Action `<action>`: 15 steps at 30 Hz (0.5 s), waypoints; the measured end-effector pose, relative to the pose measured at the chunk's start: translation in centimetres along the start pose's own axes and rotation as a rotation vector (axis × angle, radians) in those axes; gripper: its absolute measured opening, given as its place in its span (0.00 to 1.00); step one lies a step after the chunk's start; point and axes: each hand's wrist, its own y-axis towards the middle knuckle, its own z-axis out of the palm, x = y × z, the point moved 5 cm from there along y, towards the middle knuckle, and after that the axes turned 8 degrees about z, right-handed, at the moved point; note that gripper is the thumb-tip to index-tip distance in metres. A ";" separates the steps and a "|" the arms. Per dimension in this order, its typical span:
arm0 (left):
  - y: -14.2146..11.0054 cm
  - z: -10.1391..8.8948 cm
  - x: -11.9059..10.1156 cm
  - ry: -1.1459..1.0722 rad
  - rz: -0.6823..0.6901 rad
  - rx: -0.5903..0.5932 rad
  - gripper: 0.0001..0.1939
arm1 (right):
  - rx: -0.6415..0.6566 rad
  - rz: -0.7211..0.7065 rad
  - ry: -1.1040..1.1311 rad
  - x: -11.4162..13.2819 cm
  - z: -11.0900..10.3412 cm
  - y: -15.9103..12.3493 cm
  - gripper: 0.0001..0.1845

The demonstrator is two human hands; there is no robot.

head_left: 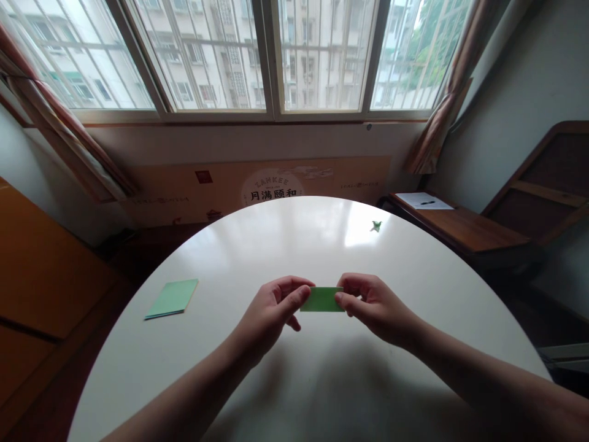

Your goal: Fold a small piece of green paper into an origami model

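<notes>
A small green rectangle of folded paper (322, 299) is held level above the table, its long side running left to right. My left hand (281, 305) pinches its left end, thumb on the near face and fingers behind. At the right end, my right hand (368, 304) grips it the same way, thumb in front. Part of the paper's back is hidden by the fingers. To the left lies a stack of square paper sheets (172, 298), light green on top. A small folded green paper figure (376, 226) sits toward the far right of the table.
The round white table (239, 245) has a glossy top that reflects the window. Beyond its right edge stands a wooden side table (488, 230) with a white paper (421, 201) and a pen (427, 202). A printed cardboard panel (350, 178) leans under the window.
</notes>
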 end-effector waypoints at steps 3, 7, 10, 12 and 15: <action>0.0 0.1 0.3 0.039 -0.002 -0.001 0.17 | 0.004 -0.015 -0.022 0.0 0.1 -0.1 0.12; 0.0 0.0 0.4 0.113 0.000 -0.013 0.14 | 0.022 -0.034 -0.023 0.1 0.0 -0.2 0.10; -0.2 0.2 0.2 0.218 0.014 0.021 0.13 | 0.039 -0.036 -0.009 0.1 0.0 -0.2 0.10; -0.4 0.4 -0.1 0.304 0.034 0.049 0.12 | 0.049 -0.030 -0.008 0.1 0.1 -0.2 0.09; -0.6 0.9 -0.6 0.400 0.069 0.077 0.10 | 0.075 -0.020 -0.033 0.1 0.5 -0.3 0.06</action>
